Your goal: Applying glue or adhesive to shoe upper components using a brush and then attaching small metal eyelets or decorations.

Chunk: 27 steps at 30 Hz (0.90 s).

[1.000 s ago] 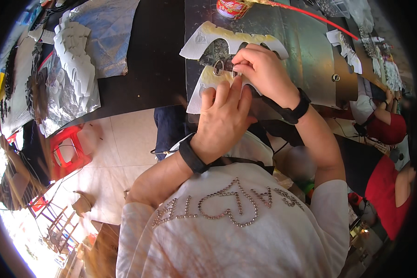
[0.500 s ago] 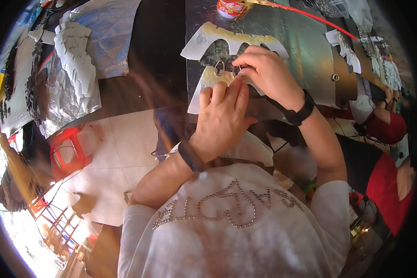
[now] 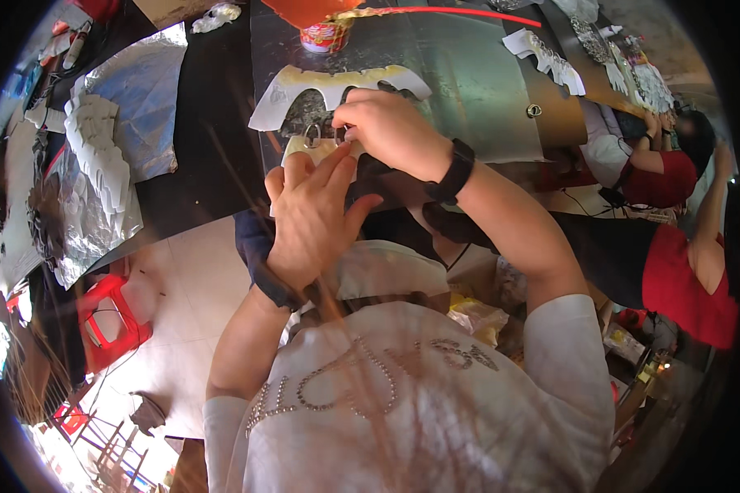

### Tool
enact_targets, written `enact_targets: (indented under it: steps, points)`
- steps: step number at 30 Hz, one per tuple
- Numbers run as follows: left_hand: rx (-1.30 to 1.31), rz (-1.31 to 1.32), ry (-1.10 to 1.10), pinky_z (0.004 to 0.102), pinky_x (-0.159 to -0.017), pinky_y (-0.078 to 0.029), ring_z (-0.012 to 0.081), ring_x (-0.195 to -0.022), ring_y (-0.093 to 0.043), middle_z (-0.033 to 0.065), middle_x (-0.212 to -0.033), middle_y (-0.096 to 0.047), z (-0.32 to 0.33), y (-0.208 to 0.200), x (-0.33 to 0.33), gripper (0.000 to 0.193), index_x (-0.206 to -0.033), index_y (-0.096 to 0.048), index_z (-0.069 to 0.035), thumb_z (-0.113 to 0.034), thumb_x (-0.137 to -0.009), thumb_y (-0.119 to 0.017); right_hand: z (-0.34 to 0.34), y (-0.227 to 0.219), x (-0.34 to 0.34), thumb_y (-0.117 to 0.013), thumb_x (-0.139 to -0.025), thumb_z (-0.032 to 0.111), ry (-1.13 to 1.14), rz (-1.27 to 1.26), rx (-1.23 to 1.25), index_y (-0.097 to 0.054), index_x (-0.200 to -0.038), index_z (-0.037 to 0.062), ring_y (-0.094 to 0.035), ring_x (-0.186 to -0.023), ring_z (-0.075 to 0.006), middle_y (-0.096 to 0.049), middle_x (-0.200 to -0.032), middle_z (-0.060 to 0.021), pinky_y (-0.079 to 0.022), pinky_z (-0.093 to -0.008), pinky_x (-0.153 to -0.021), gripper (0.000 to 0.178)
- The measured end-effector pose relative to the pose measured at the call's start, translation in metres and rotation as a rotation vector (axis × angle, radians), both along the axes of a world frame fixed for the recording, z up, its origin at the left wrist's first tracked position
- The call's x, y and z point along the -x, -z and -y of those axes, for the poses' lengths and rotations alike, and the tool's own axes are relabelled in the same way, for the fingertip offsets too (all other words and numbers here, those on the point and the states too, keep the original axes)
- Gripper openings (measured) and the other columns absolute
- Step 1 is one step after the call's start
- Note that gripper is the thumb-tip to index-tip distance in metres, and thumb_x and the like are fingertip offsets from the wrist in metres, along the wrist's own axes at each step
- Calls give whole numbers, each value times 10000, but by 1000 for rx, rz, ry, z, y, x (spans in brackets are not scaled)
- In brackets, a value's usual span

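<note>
My right hand is closed, thumb and fingertips pinching a small metal ring at the edge of the near white scalloped strip. A second oval metal ring stands upright on that strip, just left of the pinch. My left hand lies over the near strip with its fingers stretched out, one fingertip by the pinched ring, and covers much of the strip. Beyond my hands lies another white scalloped strip, its curved edge smeared yellow.
A red-and-white tin stands at the table's far side, with a red stick reaching rightward from it. White strips lie on plastic at left. Another strip with rings and a loose ring are at right, near a co-worker in red.
My view has shifted, so the table and tin sit lower and further left, and an orange thing now shows above the tin. Both hands remain at the ring, in nearly the same pose.
</note>
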<state>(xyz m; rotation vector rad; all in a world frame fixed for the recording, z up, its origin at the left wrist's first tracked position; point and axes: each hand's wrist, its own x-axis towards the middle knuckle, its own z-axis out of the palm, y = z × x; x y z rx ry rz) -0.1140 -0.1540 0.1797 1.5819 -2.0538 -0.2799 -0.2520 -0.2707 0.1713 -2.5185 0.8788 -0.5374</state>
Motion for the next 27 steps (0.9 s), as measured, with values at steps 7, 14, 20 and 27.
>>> enact_targets:
  steps: [7,14,20,27]
  points:
    - [77,85,21,405,-842,-303,258,-997,-477,48,-1062,-613,4,-3,11,479,-1059,-583,-61,-325,-689,-733,-5,0,-1,-619,-698,49,20,-48,56,-608,-769,40,-575,-756,-301,-561,-761,-113,-461,-385,-661,73]
    - [6,95,-16,416,-859,-313,261,-1026,-467,71,-1084,-587,4,-8,14,519,-1102,-551,-53,-334,-698,-717,-1,-6,2,-592,-716,36,-55,14,68,-618,-821,26,-572,-761,-321,-559,-785,-135,-459,-393,-664,109]
    - [-34,9,-45,411,-867,-314,261,-1009,-462,68,-1063,-586,11,-11,15,568,-1123,-548,-56,-388,-696,-722,23,-50,70,-665,-750,99,67,-59,-247,-592,-993,11,-578,-824,-265,-597,-916,-123,-469,-346,-716,269]
    - [-71,-72,-124,415,-886,-307,278,-1025,-438,69,-1127,-542,10,-14,24,541,-1107,-553,-75,-333,-675,-752,102,-22,73,-731,-725,212,165,17,-221,-513,-1142,15,-556,-949,-267,-588,-1055,-151,-449,-346,-803,510]
